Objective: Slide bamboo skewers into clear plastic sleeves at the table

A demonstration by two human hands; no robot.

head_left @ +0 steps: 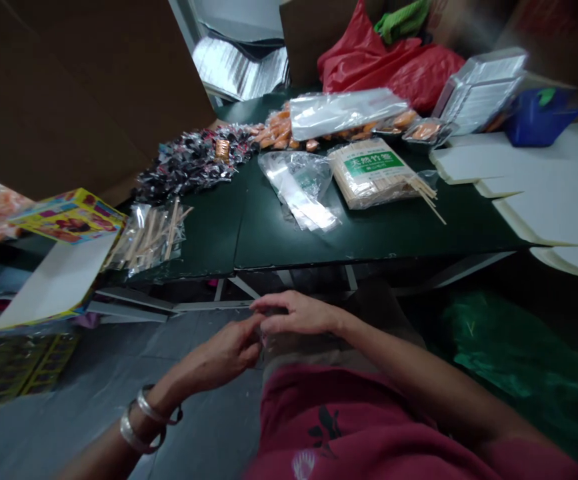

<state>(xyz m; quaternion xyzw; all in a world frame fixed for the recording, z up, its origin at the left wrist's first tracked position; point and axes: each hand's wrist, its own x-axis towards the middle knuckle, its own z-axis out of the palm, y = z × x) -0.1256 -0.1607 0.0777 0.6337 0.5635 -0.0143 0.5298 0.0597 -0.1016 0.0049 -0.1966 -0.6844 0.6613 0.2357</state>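
Over my lap, in front of the table's edge, my two hands meet. My left hand (pixel 233 353), with two silver bangles on the wrist, is closed, its fingers curled and bunched. A small clear glint shows under its fingertips, too faint to name. My right hand (pixel 301 313) reaches in from the other side. Its thumb touches the left fingers, while its forefinger stretches out apart above them. Nothing shows in the right hand. On the table beyond lie clear plastic bags (pixel 299 187) and a pack of bamboo sticks (pixel 369 170) with a green label, several sticks poking out.
Dark wrapped pieces (pixel 193 163) and orange packets (pixel 279 130) are heaped across the dark green table (pixel 269 243). Bagged wooden sticks (pixel 153 233) lie beside a yellow box (pixel 76 217). White sheets (pixel 559 187), a blue basket (pixel 539 117) and a red bag (pixel 393 67) sit right.
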